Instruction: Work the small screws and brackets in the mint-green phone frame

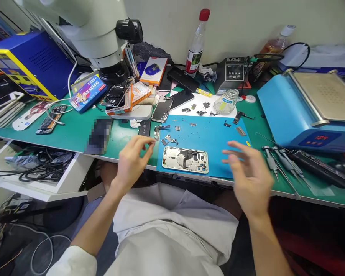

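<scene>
My left hand (132,159) hovers at the left edge of the blue mat (218,132), thumb and index finger drawn together in a pinch. Whatever may be between the fingertips is too small to make out. Just beyond them lies a small phone part with a dark flex cable (157,133). Over the mat's right side, my right hand (251,178) is open, fingers apart, slightly blurred and holding nothing. Between both hands rests a stripped white phone housing (169,157), with a round coil and dark flex inside. Small metal parts (169,140) and tiny screws lie behind it.
To the right are screwdrivers (270,161), tweezers (287,178) and a blue heating machine (293,111). A glass jar (226,101) and bottle (194,53) stand behind. A microscope (103,38) overhangs stacked phones at left; an open drawer (66,184) juts out below.
</scene>
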A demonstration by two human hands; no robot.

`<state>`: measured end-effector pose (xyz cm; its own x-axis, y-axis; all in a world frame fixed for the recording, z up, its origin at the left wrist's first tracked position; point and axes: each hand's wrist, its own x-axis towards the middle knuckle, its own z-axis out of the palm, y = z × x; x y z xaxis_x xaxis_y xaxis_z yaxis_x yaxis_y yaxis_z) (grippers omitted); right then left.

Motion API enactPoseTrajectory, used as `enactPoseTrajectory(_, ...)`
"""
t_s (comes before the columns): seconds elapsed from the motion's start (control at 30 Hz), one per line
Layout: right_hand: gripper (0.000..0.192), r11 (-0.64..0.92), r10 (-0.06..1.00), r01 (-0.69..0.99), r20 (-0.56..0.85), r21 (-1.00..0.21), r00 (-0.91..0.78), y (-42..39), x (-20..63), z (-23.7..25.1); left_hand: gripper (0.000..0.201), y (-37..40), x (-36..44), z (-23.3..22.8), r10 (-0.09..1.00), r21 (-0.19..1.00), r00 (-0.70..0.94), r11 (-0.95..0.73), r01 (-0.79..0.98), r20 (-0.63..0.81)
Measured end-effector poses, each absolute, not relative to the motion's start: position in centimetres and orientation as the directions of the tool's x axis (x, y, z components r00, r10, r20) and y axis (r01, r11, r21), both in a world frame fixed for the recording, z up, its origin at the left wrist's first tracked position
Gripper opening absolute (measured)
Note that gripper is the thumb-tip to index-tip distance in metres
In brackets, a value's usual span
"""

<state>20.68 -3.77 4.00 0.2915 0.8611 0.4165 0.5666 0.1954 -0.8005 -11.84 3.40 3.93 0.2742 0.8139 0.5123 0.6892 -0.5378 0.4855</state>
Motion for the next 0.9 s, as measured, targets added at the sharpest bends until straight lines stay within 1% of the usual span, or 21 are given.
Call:
enactPoseTrajectory(0.17,0.029,0.14,0.853,0.566,0.39,-0.812,0.347,-3.3,20.6,1.6,0.036,5.9,-10.9,2.5,0.817,0.419,0.388,-0.559,0.716,0.426)
enactPoseTrajectory(0.27,0.025,0.132,0.864,0.582,0.38,-0.803,0.33,-3.5,20.6,1.3,0.032,6.9,-10.6,2.5,0.788,0.36,0.467,-0.604,0.711,0.401)
enactPoseTrajectory(0.33,0.023,0.135,0.865,0.585,0.383,-0.8,0.324,-3.6,20.7,1.3,0.028,7.3,-10.6,2.5,0.762,0.329,0.49,-0.633,0.701,0.422)
enactPoseTrajectory(0.43,0.023,0.147,0.865,0.58,0.388,-0.801,0.316,-3.6,20.8,1.5,0.025,7.3,-10.6,2.8,0.721,0.311,0.453,-0.658,0.686,0.525)
enactPoseTrajectory(0.53,0.023,0.18,0.875,0.571,0.396,-0.801,0.279,-3.6,20.9,2.2,0.016,6.2,-9.7,3.7,0.659,0.327,0.382,-0.693,0.642,0.648)
enactPoseTrajectory(0.6,0.026,0.236,0.891,0.559,0.406,-0.795,0.201,-3.6,21.0,3.1,0.013,5.1,-8.5,4.4,0.611,0.348,0.404,-0.756,0.555,0.681)
enactPoseTrajectory(0.67,0.032,0.319,0.904,0.531,0.419,-0.785,0.077,-3.7,21.0,4.2,0.016,4.1,-7.0,5.1,0.556,0.374,0.474,-0.823,0.427,0.683)
enactPoseTrajectory(0.73,0.033,0.405,0.891,0.493,0.454,-0.77,-0.023,-4.0,20.9,5.1,0.019,3.5,-5.6,5.5,0.523,0.415,0.517,-0.852,0.319,0.678)
enactPoseTrajectory(0.8,0.026,0.474,0.859,0.47,0.508,-0.744,-0.062,-4.3,20.6,5.4,0.021,3.4,-4.6,5.8,0.52,0.461,0.533,-0.851,0.254,0.667)
enactPoseTrajectory(0.9,0.018,0.53,0.809,0.499,0.585,-0.686,-0.055,-4.6,20.3,5.1,0.017,3.6,-3.7,5.8,0.536,0.504,0.55,-0.834,0.226,0.641)
